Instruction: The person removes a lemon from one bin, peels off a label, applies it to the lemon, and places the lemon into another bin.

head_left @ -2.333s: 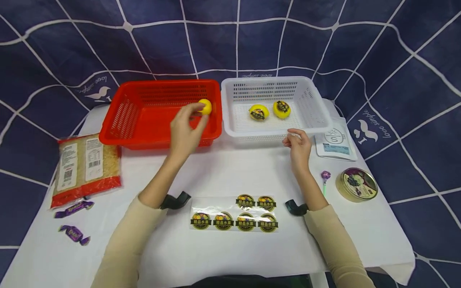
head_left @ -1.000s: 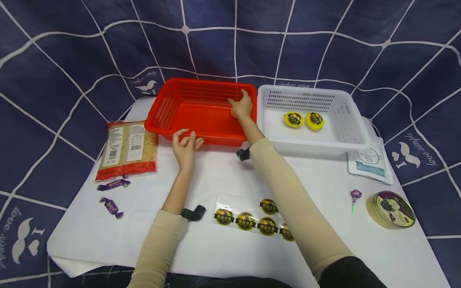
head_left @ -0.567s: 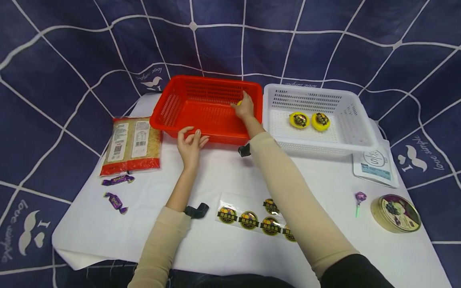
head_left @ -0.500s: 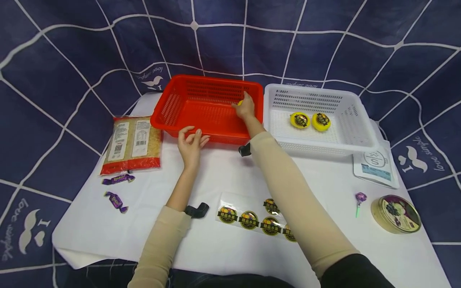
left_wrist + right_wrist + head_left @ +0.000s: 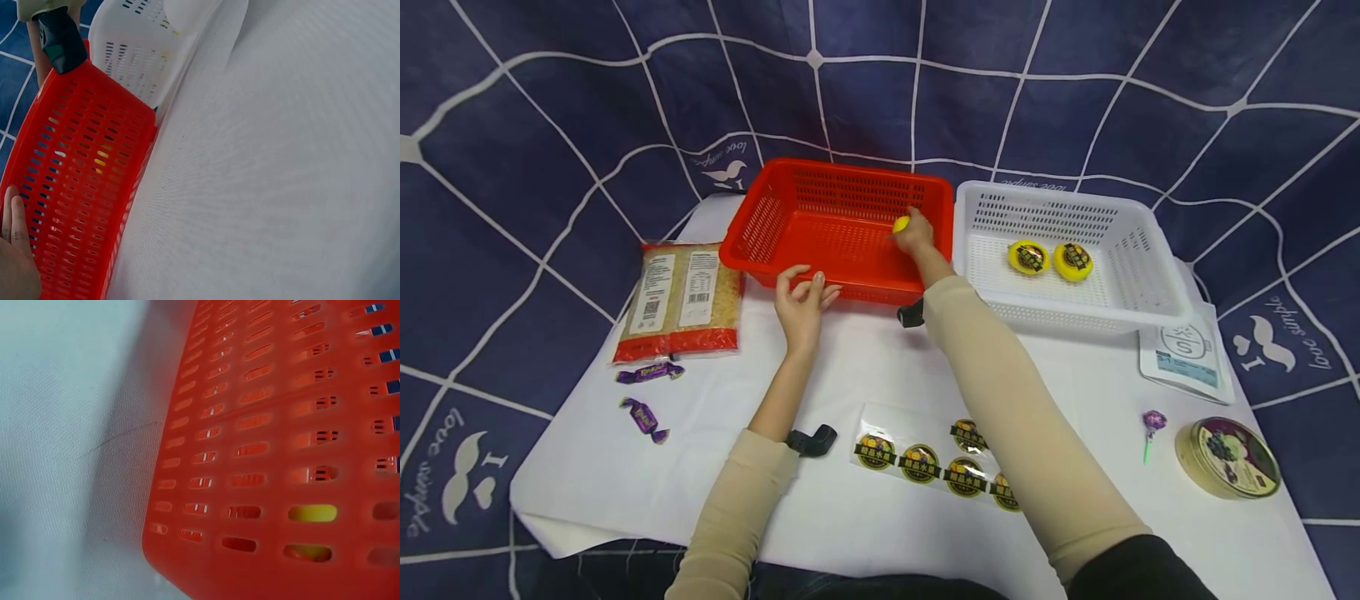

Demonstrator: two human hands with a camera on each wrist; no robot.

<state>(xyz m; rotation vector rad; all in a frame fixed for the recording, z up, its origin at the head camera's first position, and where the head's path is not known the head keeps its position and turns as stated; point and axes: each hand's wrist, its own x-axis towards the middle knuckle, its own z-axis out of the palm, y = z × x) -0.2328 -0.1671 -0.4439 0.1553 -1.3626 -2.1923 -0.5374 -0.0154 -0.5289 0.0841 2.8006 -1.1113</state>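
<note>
Smooth red plastic forms a rectangular basket (image 5: 831,237) with rounded corners and slotted walls. Inside, near its right end, a small, glossy yellow fruit (image 5: 901,224) is grasped by the right hand (image 5: 917,235), which covers much of it. The left hand (image 5: 801,308) is released, its fingers loosely bent at the basket's front rim. Just to the right, a white slotted plastic basket (image 5: 1060,310) holds two rounded yellow fruits (image 5: 1027,257) side by side, each bearing a dark round label.

White, finely woven cloth covers the tabletop (image 5: 700,475). Nearer the person lies a shiny sheet of round stickers (image 5: 910,433), its right end hidden by the stretchy beige right sleeve (image 5: 1022,417). At left are a crinkly clear packet of pale grains (image 5: 677,300) and two purple twist-wrapped sweets (image 5: 643,418). At right are a flat white pouch (image 5: 1187,358), a purple lollipop (image 5: 1153,421) and a round, gold-sided tin (image 5: 1227,458). Dark blue fabric (image 5: 865,100) with white grid lines hangs behind. In the right wrist view, the red wall blocks the hand; yellow shows through two slots.
</note>
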